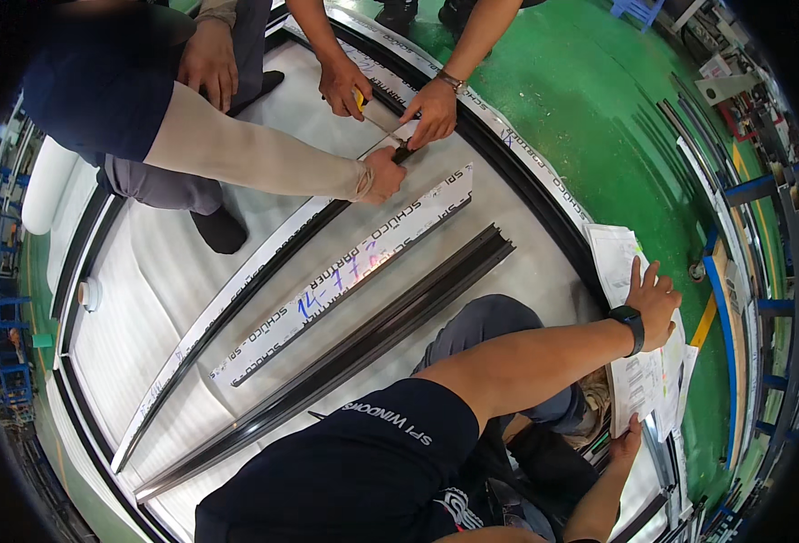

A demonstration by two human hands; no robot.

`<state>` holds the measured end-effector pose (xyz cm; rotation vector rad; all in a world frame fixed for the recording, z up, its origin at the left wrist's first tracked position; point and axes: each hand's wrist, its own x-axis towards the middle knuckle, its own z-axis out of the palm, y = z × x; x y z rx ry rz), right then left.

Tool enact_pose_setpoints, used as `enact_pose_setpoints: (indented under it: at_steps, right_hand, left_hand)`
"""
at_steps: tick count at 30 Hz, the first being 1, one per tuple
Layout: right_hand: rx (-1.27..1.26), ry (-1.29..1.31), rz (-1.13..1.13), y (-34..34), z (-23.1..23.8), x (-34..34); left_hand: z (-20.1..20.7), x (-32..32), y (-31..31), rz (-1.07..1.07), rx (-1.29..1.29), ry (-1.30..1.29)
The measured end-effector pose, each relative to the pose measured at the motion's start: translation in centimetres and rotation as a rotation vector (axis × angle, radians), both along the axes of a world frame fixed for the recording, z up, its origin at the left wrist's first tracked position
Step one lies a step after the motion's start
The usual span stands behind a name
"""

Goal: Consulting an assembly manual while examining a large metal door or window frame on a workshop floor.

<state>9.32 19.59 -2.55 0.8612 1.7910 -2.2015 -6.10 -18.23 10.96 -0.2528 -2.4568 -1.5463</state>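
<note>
Printed sheets sit at the right of the frame; the right hand pinches their lower edge, while the left hand lies spread over their upper part. Near the top centre, a co-worker's hand grips a yellow tape measure.

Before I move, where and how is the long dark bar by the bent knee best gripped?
Probably from above, on the side of the knee, at two spots either side of the middle of the dark bar, wrapping both long edges. It lies long and slender, with a gap to the pale strip. I'd avoid its notched upper-right end.
</note>
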Motion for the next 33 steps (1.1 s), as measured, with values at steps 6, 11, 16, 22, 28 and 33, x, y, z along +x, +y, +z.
enact_pose_setpoints:
  at_steps: [6,11,16,22,28,33]
  right_hand:
    - [0.014,0.019,-0.002,-0.2,-0.7,-0.2]
    - [0.004,0.006,-0.011,-0.8,-0.1,0.2]
    - [0.011,-0.001,-0.025,-0.8,-0.2,0.1]
    - [0.009,0.013,-0.019,-0.4,-0.3,0.1]
    - [-0.008,0.043,-0.023,-0.7,-0.3,0.0]
    - [0.003,0.041,-0.056,-0.6,-0.4,0.1]
  left_hand:
    - [-0.1,0.0,1.1,-0.059,-0.023,-0.016]
    - [0.5,0.3,1.7,-0.091,-0.037,-0.021]
    - [0.0,0.4,1.8,-0.101,-0.043,-0.015]
    - [-0.9,0.0,1.3,-0.043,-0.041,-0.007]
    - [-1.2,0.1,1.2,-0.033,-0.061,0.003]
    - [-1.7,-0.4,0.0,-0.134,-0.149,-0.090]
